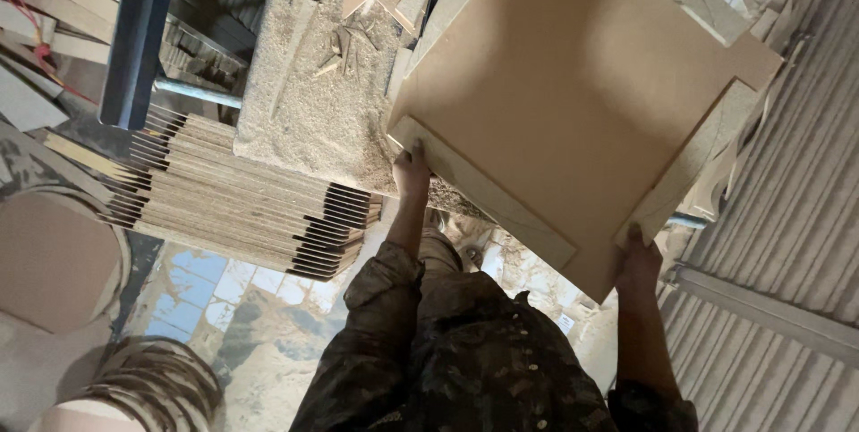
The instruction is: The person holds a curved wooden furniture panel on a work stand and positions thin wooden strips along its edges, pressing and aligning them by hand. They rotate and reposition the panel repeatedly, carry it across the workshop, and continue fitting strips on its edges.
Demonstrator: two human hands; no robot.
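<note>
Above a sawdust-heaped desk (313,119), both hands, left hand (412,173) and right hand (641,262), grip the near edges of a tan fibreboard panel (573,83), lifted and not yet laid down; stacked boards (242,204) wait left.

The worktop (295,141) was buried under sawdust (313,101), with small wood scraps (344,47) scattered across it. A stack of thin boards (242,204) lay just beside it. Below, the tiled floor (192,284) was dusty and stained.
</note>
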